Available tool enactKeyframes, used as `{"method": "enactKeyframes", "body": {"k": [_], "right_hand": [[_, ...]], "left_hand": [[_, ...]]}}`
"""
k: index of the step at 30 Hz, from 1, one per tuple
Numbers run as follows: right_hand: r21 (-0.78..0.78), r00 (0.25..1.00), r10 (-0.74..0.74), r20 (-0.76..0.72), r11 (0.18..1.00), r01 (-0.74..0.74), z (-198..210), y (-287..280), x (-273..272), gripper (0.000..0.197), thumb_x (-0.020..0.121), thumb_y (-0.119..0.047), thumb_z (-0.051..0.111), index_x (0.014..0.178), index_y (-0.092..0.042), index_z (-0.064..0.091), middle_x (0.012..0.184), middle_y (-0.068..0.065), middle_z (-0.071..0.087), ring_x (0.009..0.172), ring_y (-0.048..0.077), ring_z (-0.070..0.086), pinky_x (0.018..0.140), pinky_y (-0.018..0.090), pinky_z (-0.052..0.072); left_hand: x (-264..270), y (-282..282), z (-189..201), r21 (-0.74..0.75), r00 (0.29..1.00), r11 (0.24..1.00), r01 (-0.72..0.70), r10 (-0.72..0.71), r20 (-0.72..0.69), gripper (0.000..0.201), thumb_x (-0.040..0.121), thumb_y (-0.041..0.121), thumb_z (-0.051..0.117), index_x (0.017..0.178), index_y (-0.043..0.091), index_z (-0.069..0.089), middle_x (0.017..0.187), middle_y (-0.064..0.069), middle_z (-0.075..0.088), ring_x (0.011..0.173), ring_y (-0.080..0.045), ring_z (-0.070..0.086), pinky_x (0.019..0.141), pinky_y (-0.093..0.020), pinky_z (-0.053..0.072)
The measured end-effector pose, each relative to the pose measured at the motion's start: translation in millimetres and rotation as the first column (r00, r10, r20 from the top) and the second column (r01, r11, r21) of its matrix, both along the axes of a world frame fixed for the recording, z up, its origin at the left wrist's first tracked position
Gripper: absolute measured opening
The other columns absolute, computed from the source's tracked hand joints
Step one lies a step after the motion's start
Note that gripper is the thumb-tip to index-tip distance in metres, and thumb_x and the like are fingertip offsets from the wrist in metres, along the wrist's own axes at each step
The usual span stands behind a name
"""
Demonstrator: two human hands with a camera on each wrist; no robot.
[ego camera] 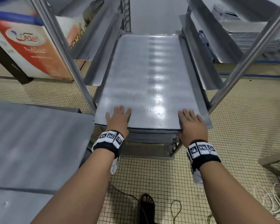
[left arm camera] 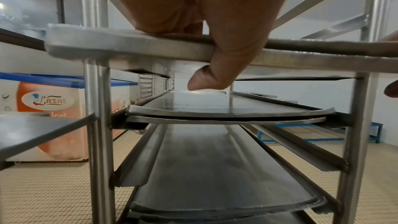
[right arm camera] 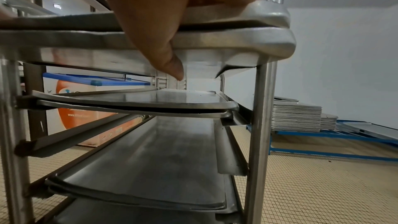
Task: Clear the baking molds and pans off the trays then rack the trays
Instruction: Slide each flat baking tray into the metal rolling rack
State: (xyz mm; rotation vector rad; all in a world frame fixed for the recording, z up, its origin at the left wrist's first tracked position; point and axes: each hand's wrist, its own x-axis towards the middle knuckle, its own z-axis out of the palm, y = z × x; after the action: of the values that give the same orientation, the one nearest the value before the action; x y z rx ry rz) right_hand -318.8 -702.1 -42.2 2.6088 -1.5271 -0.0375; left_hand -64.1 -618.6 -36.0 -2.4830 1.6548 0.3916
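Observation:
A large bare metal tray (ego camera: pixel 144 78) lies on a pair of runners in the steel rack (ego camera: pixel 68 59), its near edge sticking out toward me. My left hand (ego camera: pixel 118 117) lies flat on the tray's near left edge, fingers straight. My right hand (ego camera: pixel 191 122) lies the same way at the near right corner. In the left wrist view the thumb (left arm camera: pixel 206 79) hangs free below the tray rim (left arm camera: pixel 129 47). The right wrist view shows two stacked rims (right arm camera: pixel 237 21) under my right hand (right arm camera: pixel 161 6). More trays (ego camera: pixel 149 138) sit on lower runners.
A steel table (ego camera: pixel 31 143) stands at my left. An orange-and-white chest freezer (ego camera: pixel 27 42) is behind the rack's left post. A tall stack of trays (ego camera: pixel 242 38) rests on a blue frame at the back right. Cables (ego camera: pixel 176 207) and my sandalled foot (ego camera: pixel 146 202) are on the tiled floor.

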Motion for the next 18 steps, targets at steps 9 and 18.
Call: {"method": "enactKeyframes", "body": {"k": [9,18], "right_hand": [[-0.034,0.999,-0.013,0.032,0.999,0.014,-3,-62,27,0.078,0.074,-0.023,0.077,0.143,-0.017,0.040,0.150,0.001,0.042,0.140,0.023,0.036,0.117,0.041,0.027],[-0.006,1.000,-0.018,-0.001,1.000,0.018,-2,-109,45,0.094,0.078,-0.034,0.078,0.153,-0.017,0.025,0.160,0.002,0.027,0.149,0.024,0.022,0.121,0.042,0.020]], "left_hand": [[25,-62,8,0.002,1.000,1.000,-0.013,0.013,-0.017,0.100,0.081,0.000,0.067,0.157,0.029,0.009,0.166,-0.007,0.000,0.153,-0.026,0.000,0.121,-0.057,0.008],[43,-109,7,-0.022,1.000,1.000,-0.007,0.006,-0.015,0.099,0.081,0.003,0.071,0.157,0.028,0.012,0.165,-0.009,0.003,0.152,-0.027,0.001,0.120,-0.058,0.008]]}}
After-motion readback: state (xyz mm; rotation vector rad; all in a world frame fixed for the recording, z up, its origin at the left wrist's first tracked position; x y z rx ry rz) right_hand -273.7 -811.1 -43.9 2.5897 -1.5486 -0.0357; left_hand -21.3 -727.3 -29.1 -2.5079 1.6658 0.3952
